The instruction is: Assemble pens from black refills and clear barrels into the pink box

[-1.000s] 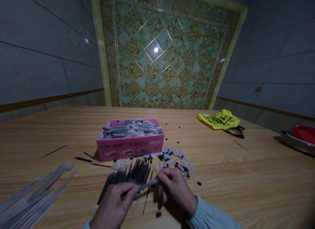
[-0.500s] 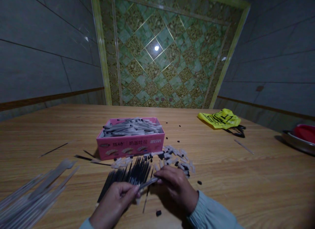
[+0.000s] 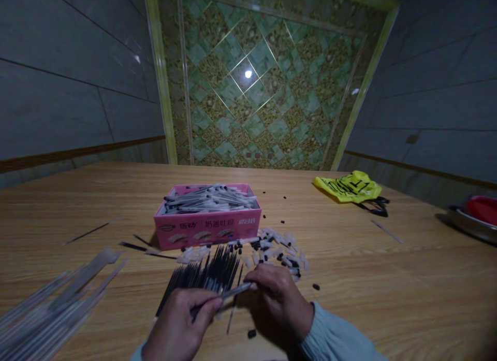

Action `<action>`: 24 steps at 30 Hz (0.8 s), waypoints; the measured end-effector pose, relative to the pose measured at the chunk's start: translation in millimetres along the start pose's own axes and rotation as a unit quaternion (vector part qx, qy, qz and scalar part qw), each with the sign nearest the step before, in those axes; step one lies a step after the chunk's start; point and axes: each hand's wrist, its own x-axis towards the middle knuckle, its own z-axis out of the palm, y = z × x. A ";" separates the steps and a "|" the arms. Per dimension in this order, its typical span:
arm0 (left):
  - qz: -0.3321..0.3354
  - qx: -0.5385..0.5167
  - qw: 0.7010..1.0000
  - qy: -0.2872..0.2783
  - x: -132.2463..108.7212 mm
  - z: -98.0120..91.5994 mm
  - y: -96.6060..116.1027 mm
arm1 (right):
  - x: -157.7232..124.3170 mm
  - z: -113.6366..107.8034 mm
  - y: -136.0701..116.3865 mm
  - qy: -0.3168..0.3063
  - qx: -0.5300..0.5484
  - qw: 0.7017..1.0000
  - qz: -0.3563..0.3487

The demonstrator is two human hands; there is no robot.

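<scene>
A slim grey pen tube (image 3: 237, 290), partly see-through, spans the gap between my two hands. My left hand (image 3: 181, 319) pinches its left end between thumb and fingers. My right hand (image 3: 280, 297) is closed on the other end, its fingertips hiding the tip. Under and beyond my left hand lies a row of thin black pen refills (image 3: 186, 278) with pointed ends. One loose dark refill (image 3: 234, 306) rests on the table between my hands. Beyond my right hand is a scattered heap of small whitish caps and black plugs (image 3: 285, 252).
A pink box (image 3: 207, 232) full of grey pens (image 3: 209, 199) stands behind the refills. Clear tubes (image 3: 58, 309) lie at left, with stray dark sticks (image 3: 134, 246) near the box. A yellow bag (image 3: 347, 187) and a metal-rimmed red dish (image 3: 479, 216) are at right.
Both hands still grip the pen tube, which lies a little flatter than before. The left thumb and fingers have shifted slightly on it. The whole view has moved a touch.
</scene>
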 end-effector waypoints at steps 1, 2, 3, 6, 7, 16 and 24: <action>0.013 0.014 1.000 0.012 -1.2 0.2 0.1 | 0.2 -0.4 -0.7 -0.002 -0.001 1.000 0.005; 0.030 0.029 0.999 0.026 -2.4 0.3 0.4 | 0.4 -0.8 -1.4 -0.006 -0.003 1.000 0.010; 0.047 0.045 0.997 0.041 -3.5 0.4 0.6 | 0.6 -1.3 -2.0 -0.010 -0.006 1.000 0.014; 0.102 0.089 0.987 0.086 -6.1 1.3 -1.1 | 0.9 -2.0 -2.5 -0.024 -0.001 0.999 0.026; 0.116 0.099 0.983 0.098 -6.6 1.9 -2.3 | 0.7 -1.8 -2.2 -0.029 0.003 0.999 0.033; 0.008 0.043 0.998 0.036 1.7 3.9 2.5 | 6.2 1.2 -0.3 0.016 0.047 0.991 0.124; -0.078 -0.158 0.981 -0.080 10.3 5.7 -5.8 | 11.9 -8.3 2.1 0.006 0.017 0.998 0.064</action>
